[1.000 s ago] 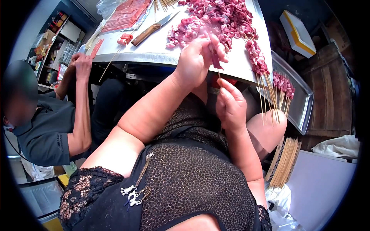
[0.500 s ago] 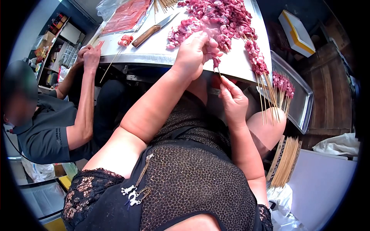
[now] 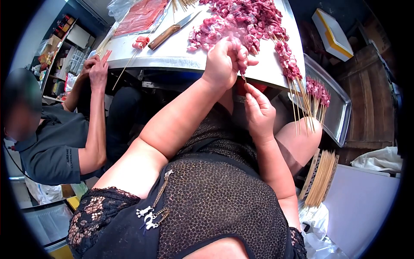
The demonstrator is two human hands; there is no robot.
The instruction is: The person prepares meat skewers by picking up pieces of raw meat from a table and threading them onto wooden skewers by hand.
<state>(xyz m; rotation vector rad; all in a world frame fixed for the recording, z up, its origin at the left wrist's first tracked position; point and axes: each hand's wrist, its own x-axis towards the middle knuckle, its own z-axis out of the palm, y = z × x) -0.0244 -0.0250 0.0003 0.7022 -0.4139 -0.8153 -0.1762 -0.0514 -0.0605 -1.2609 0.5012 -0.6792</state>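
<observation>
My right hand (image 3: 261,112) pinches a thin wooden skewer (image 3: 245,80) between thumb and fingers, just off the table's front edge. Above it, my left hand (image 3: 224,64) is curled around pieces of raw meat (image 3: 242,68) at the skewer's upper end. Its fingers partly hide the meat and the skewer's tip. Behind my left hand lies a large heap of cut red and pink meat (image 3: 254,19). Several loaded meat skewers (image 3: 286,60) lie to the right of the heap, their bare ends hanging over the edge.
A knife (image 3: 166,36) lies left of the heap, near a rolled meat slice on a stick (image 3: 140,42) and a tray of sliced meat (image 3: 140,17). A co-worker's hands (image 3: 98,71) work at left. More skewers (image 3: 318,93) rest on a metal tray (image 3: 343,125); bare sticks (image 3: 322,179) stand at right.
My left hand has shifted slightly right and turned, its fingers now further round the meat. My right hand stays nearly in place with the skewer. The co-worker's hands moved slightly left.
</observation>
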